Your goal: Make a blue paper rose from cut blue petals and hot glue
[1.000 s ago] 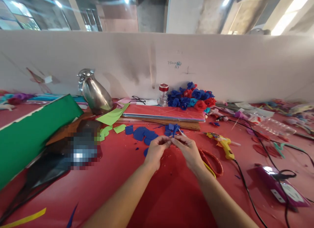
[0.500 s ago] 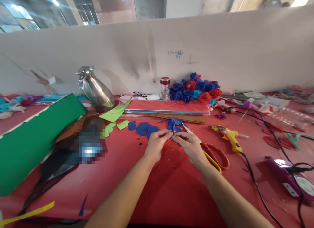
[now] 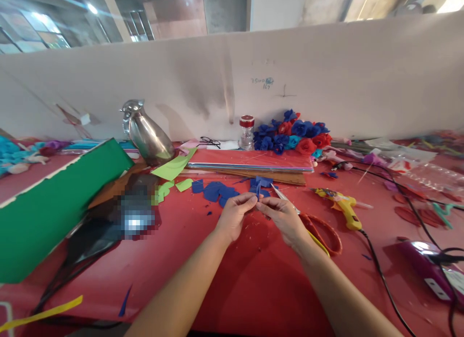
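Both hands meet at the middle of the red surface (image 3: 232, 279), fingertips drawn together. Left hand (image 3: 235, 216) pinches a small blue paper piece (image 3: 258, 189) between thumb and forefinger, and right hand (image 3: 284, 218) closes on the same piece from the other side, thumb and fingers nipped tight. The piece stands up just above the knuckles; whether it is folded or rolled is hard to tell from here.

Right behind the hands, loose blue paper cut-outs (image 3: 217, 191) lie scattered on the surface, with a couple of light green scraps (image 3: 170, 187) to their left. Just beside the right hand, red-handled scissors (image 3: 322, 230) rest flat, blades pointing in toward the fingers. A yellow glue gun (image 3: 344, 206) sits a little further right, its black cord (image 3: 380, 274) trailing toward the near edge. Further back, a stack of coloured paper sheets (image 3: 253, 160) lies flat, red on top, and beyond it a cluster of blue and red paper roses (image 3: 290, 136) against the white wall, next to a small red-capped jar (image 3: 247, 132). Out left, a silver jug (image 3: 147, 134) leans beside a big green sheet (image 3: 54, 201). Far right, a purple device (image 3: 427, 269) sits near the edge.
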A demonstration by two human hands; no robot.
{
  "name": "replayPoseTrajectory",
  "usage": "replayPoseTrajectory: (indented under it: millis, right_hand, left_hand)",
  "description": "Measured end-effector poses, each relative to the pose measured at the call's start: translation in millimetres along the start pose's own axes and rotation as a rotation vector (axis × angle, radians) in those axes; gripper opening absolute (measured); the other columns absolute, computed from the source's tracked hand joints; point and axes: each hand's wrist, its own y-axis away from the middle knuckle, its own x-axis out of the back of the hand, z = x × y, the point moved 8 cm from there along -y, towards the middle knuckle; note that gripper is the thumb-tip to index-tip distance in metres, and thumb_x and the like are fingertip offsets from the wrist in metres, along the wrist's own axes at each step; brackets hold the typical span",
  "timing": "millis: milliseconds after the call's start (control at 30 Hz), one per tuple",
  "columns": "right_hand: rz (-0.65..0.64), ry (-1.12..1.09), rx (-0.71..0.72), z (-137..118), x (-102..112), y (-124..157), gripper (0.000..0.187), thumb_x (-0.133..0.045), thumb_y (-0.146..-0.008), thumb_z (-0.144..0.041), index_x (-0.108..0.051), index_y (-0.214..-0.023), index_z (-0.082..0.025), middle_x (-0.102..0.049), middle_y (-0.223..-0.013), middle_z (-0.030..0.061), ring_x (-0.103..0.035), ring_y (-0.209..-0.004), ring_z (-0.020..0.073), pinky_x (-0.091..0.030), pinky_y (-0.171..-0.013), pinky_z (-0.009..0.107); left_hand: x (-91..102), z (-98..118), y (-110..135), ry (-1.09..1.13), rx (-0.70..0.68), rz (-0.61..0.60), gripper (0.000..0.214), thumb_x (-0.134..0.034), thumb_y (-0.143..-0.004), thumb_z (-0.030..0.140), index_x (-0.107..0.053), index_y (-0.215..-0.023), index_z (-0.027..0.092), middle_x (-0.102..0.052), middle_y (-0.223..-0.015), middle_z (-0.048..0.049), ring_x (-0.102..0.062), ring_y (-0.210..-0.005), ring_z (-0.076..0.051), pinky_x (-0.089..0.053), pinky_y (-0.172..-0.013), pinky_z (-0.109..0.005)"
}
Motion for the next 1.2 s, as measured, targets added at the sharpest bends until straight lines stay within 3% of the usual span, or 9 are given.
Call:
replayPoseTrajectory:
  millis: [233, 367, 433, 567, 733, 1200]
  right_hand:
    - [-0.039, -0.008, -0.007, 1.1, -3.0, 0.0, 0.036, -0.072, -0.058, -0.051, -0.067, -0.065, -0.015, -0.051, -0.054, -0.0037, -0.036, -0.052, 0.0080, -0.028, -0.052, 0.023]
    - [-0.061, 0.014, -0.025, 5.5, 0.9, -4.0, 0.034, -0.073, -0.058, -0.047, -0.066, -0.068, -0.015, -0.056, -0.059, -0.0017, -0.043, -0.055, 0.0095, -0.034, -0.055, 0.024]
    - [0.006, 0.016, 0.042, -0.5, 11.1, -6.2, 0.030, -0.073, -0.060, -0.043, -0.065, -0.074, -0.017, -0.060, -0.066, 0.0000, -0.048, -0.060, 0.0114, -0.037, -0.058, 0.025]
    - [0.169, 0.102, 0.353, -31.4, 33.3, -1.2, 0.017, -0.064, -0.074, -0.033, -0.062, -0.087, -0.021, -0.062, -0.082, 0.0019, -0.055, -0.073, 0.0142, -0.043, -0.068, 0.027]
    - [0.176, 0.423, 0.626, -59.4, 32.1, 10.2, 0.013, -0.054, -0.083, -0.024, -0.063, -0.093, -0.023, -0.057, -0.092, 0.0048, -0.056, -0.081, 0.0165, -0.046, -0.072, 0.030]
    - [0.112, 0.779, 0.759, -56.9, 22.2, 13.6, 0.014, -0.048, -0.085, -0.017, -0.060, -0.086, -0.024, -0.050, -0.102, 0.0066, -0.057, -0.093, 0.0191, -0.050, -0.077, 0.030]
  left_hand:
    - [-1.4, 2.7, 2.6, -0.039, 0.012, 0.013, 0.021, -0.079, -0.055, 0.025, -0.072, -0.071, 0.014, -0.067, -0.070, -0.0031, -0.058, -0.071, -0.014, -0.042, -0.077, -0.027]
    - [1.8, 0.8, 1.4, -0.037, 0.037, 0.029, 0.021, -0.080, -0.052, 0.025, -0.071, -0.068, 0.014, -0.067, -0.068, -0.0028, -0.057, -0.067, -0.013, -0.042, -0.073, -0.027]
    - [6.3, 1.3, 0.0, -0.045, 0.013, 0.070, 0.022, -0.081, -0.051, 0.027, -0.071, -0.067, 0.015, -0.066, -0.068, -0.0021, -0.056, -0.065, -0.011, -0.041, -0.071, -0.025]
    - [7.7, -1.9, -0.4, -0.124, 0.017, 0.088, 0.024, -0.081, -0.052, 0.031, -0.070, -0.065, 0.014, -0.065, -0.064, -0.0024, -0.054, -0.061, -0.010, -0.040, -0.065, -0.024]
    - [5.6, -6.3, 1.3, -0.158, 0.055, 0.072, 0.028, -0.082, -0.050, 0.035, -0.070, -0.064, 0.014, -0.063, -0.059, -0.0021, -0.054, -0.058, -0.010, -0.040, -0.063, -0.024]
    - [8.2, -5.3, -0.4, -0.284, 0.013, 0.116, 0.018, -0.078, -0.054, 0.028, -0.071, -0.063, 0.015, -0.061, -0.057, -0.0006, -0.049, -0.058, -0.009, -0.035, -0.062, -0.024]
